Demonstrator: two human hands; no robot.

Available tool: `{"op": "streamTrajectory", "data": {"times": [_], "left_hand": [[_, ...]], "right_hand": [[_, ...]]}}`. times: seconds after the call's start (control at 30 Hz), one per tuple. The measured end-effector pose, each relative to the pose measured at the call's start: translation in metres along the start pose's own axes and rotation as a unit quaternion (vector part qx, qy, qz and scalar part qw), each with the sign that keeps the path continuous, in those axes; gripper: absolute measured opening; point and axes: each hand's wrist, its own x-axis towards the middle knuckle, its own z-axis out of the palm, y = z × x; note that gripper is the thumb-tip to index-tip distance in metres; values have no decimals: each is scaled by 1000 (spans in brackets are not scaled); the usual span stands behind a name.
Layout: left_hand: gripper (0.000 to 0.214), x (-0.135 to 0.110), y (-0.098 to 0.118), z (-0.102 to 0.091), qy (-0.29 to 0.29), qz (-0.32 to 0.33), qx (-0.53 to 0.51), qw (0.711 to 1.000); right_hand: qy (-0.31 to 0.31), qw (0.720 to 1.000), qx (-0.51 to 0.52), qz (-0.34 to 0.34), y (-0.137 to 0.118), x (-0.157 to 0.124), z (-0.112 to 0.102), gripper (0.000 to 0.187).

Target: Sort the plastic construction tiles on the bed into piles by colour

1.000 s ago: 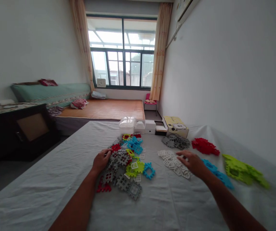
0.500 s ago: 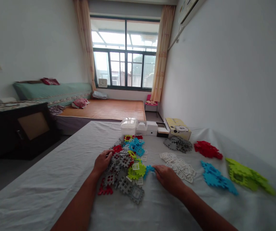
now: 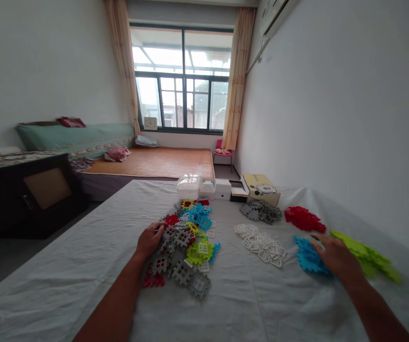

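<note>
R hand (image 3: 336,254) is now over at blue pile (image 3: 306,256); 0.5 s ago it's at R edge of mixed heap (image 3: 182,237), fingers on a blue pc. L hand (image 3: 150,241) stays put.

Nearest on the cloth-covered bench (image 3: 233,308): grey frame (image 3: 200,284) + red pcs (image 3: 153,281) at heap's near end. Pcs there overlap every which way, colours mixed.

L hand sits at heap's L side, fingers curled, grip looks narrow; can't tell if it pinches a pc. Prob. there to steady the heap, since loose pcs could slide.

R hand: fingers + thumb slightly parted, no pc visible btwn them; underside hidden. Blue pile lies on bench's R half, btwn white pile (image 3: 261,244) and green pile (image 3: 371,254), latter partly behind the hand. Red pile (image 3: 304,218) + grey pile (image 3: 261,212) a bit farther. One colour per pile w/ gaps, prob. so colours don't remix.

Far edge: clear tub (image 3: 189,186), white box (image 3: 222,189), black box (image 3: 238,191), yellow box (image 3: 261,186) in a row, prob. parked out of the hands' way.

Beyond: bed (image 3: 157,160), then window (image 3: 170,95) w/ clock (image 3: 150,123) at its foot.
</note>
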Motion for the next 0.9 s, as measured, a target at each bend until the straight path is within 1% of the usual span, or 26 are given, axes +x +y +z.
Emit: {"op": "streamTrajectory", "data": {"times": [0.03,0.07,0.13,0.17,0.2,0.27,0.3,0.37,0.43,0.53,0.6,0.67,0.8,0.83,0.9], "left_hand": [[35,0,0,0,1,1,-1,1000],[34,0,0,0,2,3,-2,1000],[34,-1,0,1,2,7,-6,1000],[35,-1,-1,1,1,7,-7,1000],[35,-1,-1,1,0,7,-9,1000],[36,-1,-2,1,-4,7,-13,1000],[36,-1,-2,1,-5,8,-14,1000],[36,-2,-1,0,-6,10,-17,1000],[36,-2,-1,0,-3,13,-21,1000],[36,-3,-2,0,4,17,-31,999],[36,-3,-4,1,4,19,-38,999],[37,-2,-5,2,0,19,-40,999],[37,0,-5,2,-6,7,-30,1000],[37,0,-4,2,-7,2,-28,1000],[36,1,-3,2,-9,-2,-26,1000]], "right_hand": [[15,1000,-9,-18,-9,2,0,34],[24,999,-6,-37,-23,4,-1,34],[8,995,41,-86,-68,10,-6,35],[-19,989,81,-121,-96,13,-9,36],[-57,977,125,-164,-126,15,-11,35],[-128,945,183,-237,-182,20,-14,32],[-157,932,196,-263,-208,22,-13,30],[-189,917,200,-287,-248,27,-5,27],[-198,915,195,-293,-274,32,8,26],[-206,912,192,-298,-292,37,32,21],[-203,914,188,-295,-297,37,45,16],[-185,919,185,-294,-298,34,55,14],[-155,927,183,-287,-290,33,61,24],[-146,933,184,-273,-284,35,60,27],[-125,950,181,-223,-269,43,57,31]]}}
